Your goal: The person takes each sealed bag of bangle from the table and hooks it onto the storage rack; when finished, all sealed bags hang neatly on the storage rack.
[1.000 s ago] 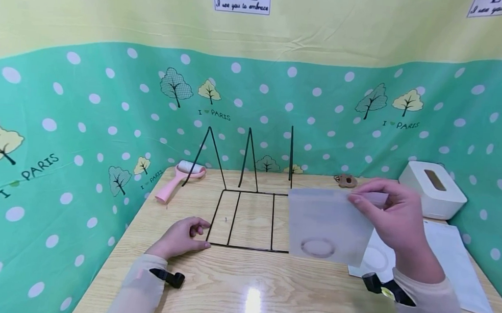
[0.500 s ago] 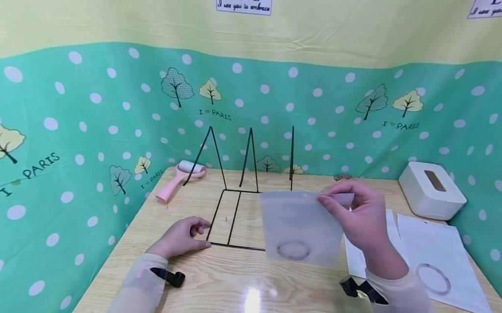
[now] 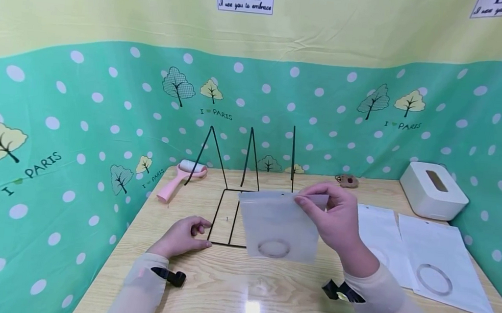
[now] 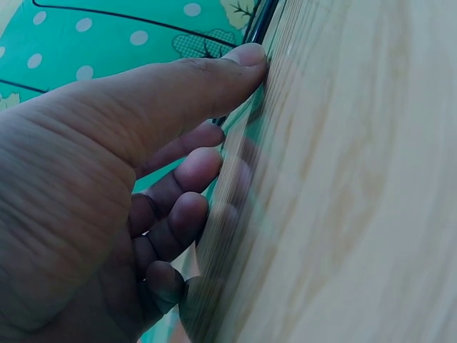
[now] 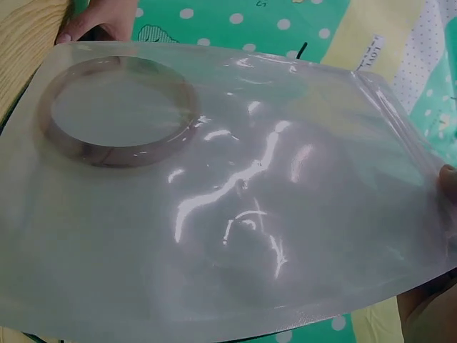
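Note:
My right hand pinches the top right corner of a translucent zip bag, which hangs over the black wire rack. Inside its lower part lies a bangle, marbled grey-brown in the right wrist view. The bag hides much of the rack's base in the head view. At the rack's front left corner, my left hand holds the wire with thumb and index finger. Its other fingers are curled, and the left wrist view shows the thumb on the black rod. Several pointed wire dividers rise at the rack's back.
Two pale bags lie on the table's right: one bag with a ring-shaped bangle, another bag partly behind my right arm. Farther back are a white tissue box and a small brown item. A pink lint roller lies back left.
My right hand has carried the bag with the bangle leftward across the rack, uncovering the bags on the table at right. The left hand has stayed at the rack's corner.

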Tool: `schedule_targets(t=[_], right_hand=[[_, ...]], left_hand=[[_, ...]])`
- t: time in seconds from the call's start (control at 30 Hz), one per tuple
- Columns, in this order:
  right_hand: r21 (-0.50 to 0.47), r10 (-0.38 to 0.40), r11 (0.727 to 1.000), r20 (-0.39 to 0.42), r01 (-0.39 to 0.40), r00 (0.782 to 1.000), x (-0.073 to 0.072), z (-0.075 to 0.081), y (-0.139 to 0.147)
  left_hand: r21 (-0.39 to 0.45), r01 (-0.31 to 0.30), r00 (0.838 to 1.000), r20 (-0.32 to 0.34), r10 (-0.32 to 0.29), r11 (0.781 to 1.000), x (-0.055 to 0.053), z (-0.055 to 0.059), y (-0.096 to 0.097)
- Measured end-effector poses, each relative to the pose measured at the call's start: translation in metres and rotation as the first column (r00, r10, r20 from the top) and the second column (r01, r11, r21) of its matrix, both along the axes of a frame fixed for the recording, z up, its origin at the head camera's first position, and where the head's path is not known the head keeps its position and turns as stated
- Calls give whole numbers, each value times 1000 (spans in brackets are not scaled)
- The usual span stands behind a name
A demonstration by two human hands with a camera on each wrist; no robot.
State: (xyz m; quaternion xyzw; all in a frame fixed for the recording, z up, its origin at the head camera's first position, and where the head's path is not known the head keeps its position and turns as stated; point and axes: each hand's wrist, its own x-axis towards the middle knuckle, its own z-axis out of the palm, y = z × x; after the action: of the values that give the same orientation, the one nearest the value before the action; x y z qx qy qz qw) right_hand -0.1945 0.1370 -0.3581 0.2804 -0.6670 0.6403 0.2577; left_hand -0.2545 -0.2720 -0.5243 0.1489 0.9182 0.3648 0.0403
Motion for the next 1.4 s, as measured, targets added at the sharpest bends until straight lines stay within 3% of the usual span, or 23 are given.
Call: schedule_targets(t=[0.37,0.63,0.87,1.13,1.4], right_hand=[[-2,-28,1000,-5,28,1000,-2,-9,-21],[-14,-58,998,-17,58,998,-5,-14,-34],[-35,-34,999,-16,33,999,-7,-16,-44],[-50,-16,999,-33,14,999,-8,-18,-56],[-73,-9,997,-56,5,998,-9,-18,-69]], left_hand=[[13,21,1000,20,-21,1000,5,6,-2],[110,81,997,11,-82,991,17,13,-3],[214,125,992,-43,-119,969,27,21,6],[268,227,973,-104,-206,936,33,27,15],[350,292,954,-179,-242,890,37,30,27]])
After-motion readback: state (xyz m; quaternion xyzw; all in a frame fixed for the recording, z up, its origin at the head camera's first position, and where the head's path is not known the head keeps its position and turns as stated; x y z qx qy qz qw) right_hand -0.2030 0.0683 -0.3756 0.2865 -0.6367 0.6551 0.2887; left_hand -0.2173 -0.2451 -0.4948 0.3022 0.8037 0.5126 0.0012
